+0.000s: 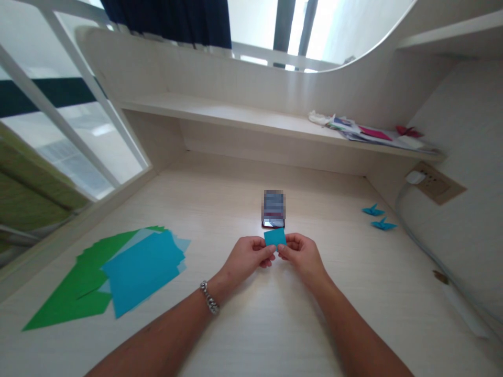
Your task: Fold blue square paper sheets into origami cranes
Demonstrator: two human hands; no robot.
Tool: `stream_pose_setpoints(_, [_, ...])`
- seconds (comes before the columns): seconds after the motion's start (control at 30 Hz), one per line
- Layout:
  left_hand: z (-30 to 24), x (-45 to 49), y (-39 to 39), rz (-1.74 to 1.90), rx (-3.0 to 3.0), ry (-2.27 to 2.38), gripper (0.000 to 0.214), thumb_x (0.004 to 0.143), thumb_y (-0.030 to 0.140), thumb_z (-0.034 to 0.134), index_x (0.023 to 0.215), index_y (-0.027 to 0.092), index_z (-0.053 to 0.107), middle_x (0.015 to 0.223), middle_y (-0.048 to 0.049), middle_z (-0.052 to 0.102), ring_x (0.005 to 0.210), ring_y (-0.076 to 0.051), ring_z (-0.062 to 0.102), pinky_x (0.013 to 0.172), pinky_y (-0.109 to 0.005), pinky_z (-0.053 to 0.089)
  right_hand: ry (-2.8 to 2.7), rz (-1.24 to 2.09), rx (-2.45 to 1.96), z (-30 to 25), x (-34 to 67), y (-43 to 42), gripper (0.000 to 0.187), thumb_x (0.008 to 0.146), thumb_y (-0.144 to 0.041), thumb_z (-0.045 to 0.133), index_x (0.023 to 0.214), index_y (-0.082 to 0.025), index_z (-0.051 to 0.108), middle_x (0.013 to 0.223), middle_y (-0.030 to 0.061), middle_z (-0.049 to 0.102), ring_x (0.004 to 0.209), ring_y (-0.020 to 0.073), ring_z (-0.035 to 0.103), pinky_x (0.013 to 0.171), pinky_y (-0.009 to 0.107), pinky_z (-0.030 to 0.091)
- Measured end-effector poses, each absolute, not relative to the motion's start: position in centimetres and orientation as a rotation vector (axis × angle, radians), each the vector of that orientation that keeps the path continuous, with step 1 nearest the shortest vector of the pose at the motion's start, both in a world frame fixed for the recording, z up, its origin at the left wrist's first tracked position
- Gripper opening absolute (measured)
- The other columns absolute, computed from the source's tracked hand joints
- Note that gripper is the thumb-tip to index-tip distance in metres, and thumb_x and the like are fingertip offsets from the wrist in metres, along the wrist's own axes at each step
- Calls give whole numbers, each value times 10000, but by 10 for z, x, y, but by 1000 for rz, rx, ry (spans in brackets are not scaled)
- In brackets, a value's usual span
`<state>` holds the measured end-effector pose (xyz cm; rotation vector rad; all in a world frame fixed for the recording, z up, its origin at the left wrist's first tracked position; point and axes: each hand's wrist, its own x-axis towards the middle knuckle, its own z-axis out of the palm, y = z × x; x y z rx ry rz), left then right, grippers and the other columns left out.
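Observation:
A small folded piece of blue paper is held up just above the pale wooden desk, pinched from both sides. My left hand, with a metal bracelet at the wrist, grips its left edge with thumb and fingers closed. My right hand pinches its right edge the same way. A phone lies flat on the desk directly beyond the paper.
A stack of blue and green paper sheets lies on the desk at the left. Two small blue folded paper cranes sit at the right near a wall socket. The shelf above holds papers at its right end.

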<state>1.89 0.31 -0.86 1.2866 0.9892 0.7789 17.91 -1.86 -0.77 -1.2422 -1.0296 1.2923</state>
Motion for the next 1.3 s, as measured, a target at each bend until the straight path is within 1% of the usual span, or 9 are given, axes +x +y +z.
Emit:
stream_pose_setpoints(0.13, [-12,18,5,705,1322,978,337,755,446,628,724,111,635,643,-64,658,527,-140,581,536,-263,456,-1063,1242,-1245,-6,179,-19,347,621,-332,761,882,-137,639,690,40,696,614,153,628,616,281,492])
stream_pose_setpoints(0.27, [-10,20,3,808,1367,956,341,776,451,601,738,114,631,619,-42,629,529,-132,552,530,-250,435,-1008,1224,-1206,-5,173,-21,425,617,-329,767,969,-150,610,690,34,699,634,169,645,646,305,508])
stream_pose_setpoints(0.4, [-5,23,0,825,1363,931,337,793,445,582,776,113,634,633,-42,628,549,-138,554,541,-252,439,-922,1281,-1161,-5,171,-21,454,577,-310,796,958,-157,603,681,24,697,616,168,647,656,317,517])
stream_pose_setpoints(0.53, [-3,22,0,786,1368,905,306,788,415,603,718,119,634,615,-36,634,544,-130,555,549,-248,440,-872,1315,-1162,-2,176,-21,448,569,-318,804,942,-165,608,630,-4,678,585,153,634,655,313,521])
stream_pose_setpoints(0.67, [-2,21,0,777,1323,902,310,785,413,615,700,116,635,619,-46,648,540,-128,564,548,-248,448,-864,1306,-1177,4,178,-21,409,621,-358,770,941,-166,604,607,-7,667,554,140,620,631,299,521])
stream_pose_setpoints(0.77, [-2,22,-1,797,1285,929,317,779,422,625,704,115,635,627,-50,653,541,-129,571,545,-247,455,-895,1288,-1178,4,177,-21,417,663,-387,737,988,-172,587,645,3,675,594,149,632,611,284,510])
stream_pose_setpoints(0.87, [-2,23,-3,819,1275,935,326,784,430,623,716,112,638,631,-52,654,543,-129,574,548,-249,461,-933,1307,-1190,0,175,-21,449,649,-392,747,1002,-173,578,653,-4,667,600,152,624,590,276,496])
stream_pose_setpoints(1.03, [-2,21,-1,843,1259,933,308,765,417,653,711,114,636,623,-42,645,549,-124,570,558,-244,458,-1015,1254,-1163,-5,179,-20,379,627,-307,770,928,-163,591,535,-62,576,511,107,539,582,258,464])
stream_pose_setpoints(1.3, [-6,16,4,837,1118,846,291,788,406,626,712,125,626,707,-60,661,609,-133,595,585,-250,456,-1027,1157,-1211,-4,185,-17,320,686,-321,715,921,-162,567,541,-55,556,529,120,529,574,268,443])
